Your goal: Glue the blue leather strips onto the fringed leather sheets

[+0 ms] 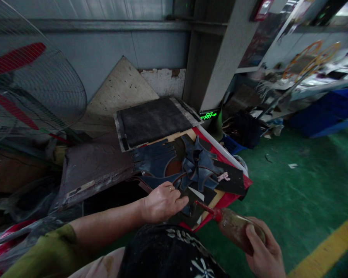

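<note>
Bench [226, 199]: blue pieces [202, 166]; black panel [156, 120], far edge. Our left hand [164, 202]: curled, near edge, contents unclear. Our right hand [263, 245]: grasping bottle [234, 227]. Green floor [281, 177]; caged fan [17, 60].

Dim scene, blurred right edge.

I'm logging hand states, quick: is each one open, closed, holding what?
Left hand: curled closed by the dark blue cut pieces; any hold can't be told.
Right hand: closed around a cloudy brown bottle with red nozzle.
</note>
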Available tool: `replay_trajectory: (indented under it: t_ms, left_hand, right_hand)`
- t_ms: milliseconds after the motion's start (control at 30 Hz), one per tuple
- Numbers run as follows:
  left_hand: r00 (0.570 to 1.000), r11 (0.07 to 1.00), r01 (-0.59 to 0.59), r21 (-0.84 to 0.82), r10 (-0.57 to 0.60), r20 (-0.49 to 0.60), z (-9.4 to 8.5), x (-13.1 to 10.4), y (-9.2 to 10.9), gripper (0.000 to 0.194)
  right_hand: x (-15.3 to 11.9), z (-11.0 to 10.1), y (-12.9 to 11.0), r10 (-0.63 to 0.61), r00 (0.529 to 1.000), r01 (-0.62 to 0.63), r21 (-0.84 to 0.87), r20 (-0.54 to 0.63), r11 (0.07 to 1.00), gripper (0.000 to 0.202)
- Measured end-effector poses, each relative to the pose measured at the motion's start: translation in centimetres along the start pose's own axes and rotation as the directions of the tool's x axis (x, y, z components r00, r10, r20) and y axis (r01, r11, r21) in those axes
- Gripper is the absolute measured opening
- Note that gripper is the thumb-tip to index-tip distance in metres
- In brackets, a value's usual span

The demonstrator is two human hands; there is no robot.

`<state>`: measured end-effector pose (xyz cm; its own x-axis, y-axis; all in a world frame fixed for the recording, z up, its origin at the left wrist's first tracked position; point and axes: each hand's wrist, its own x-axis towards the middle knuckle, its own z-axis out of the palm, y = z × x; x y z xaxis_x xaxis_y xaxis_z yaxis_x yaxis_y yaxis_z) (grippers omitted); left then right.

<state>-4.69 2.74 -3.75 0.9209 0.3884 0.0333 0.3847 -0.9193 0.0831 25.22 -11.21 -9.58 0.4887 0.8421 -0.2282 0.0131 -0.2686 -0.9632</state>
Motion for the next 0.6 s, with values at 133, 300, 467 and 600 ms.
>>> replay_trajectory:
  t_ms: [133,300,467,600]
  left_hand:
    - [1.000,1.000,0.002,-0.011,-0.002,0.001,0.0,-0.1,-0.1,0.029]
    - [0.999,1.000,0.024,-0.012,-0.024,0.024,0.2,-0.4,-0.2,0.030]
    - [0.999,0.999,0.039,-0.016,-0.039,0.011,0.4,-0.8,-0.3,0.028]
    - [0.999,0.999,0.039,-0.019,-0.039,-0.019,0.4,-1.0,-0.4,0.026]
  right_hand:
    - [0.1,0.3,0.7,0.061,0.997,-0.063,0.023,0.048,0.998,0.028]
    - [-0.5,1.5,-0.3,0.116,0.987,-0.118,0.008,0.109,0.993,0.031]
    - [-1.2,2.0,-1.5,0.093,0.983,-0.090,-0.023,0.160,0.996,0.032]
    - [-1.0,2.4,-1.4,0.111,0.981,-0.129,0.100,0.161,0.987,0.028]
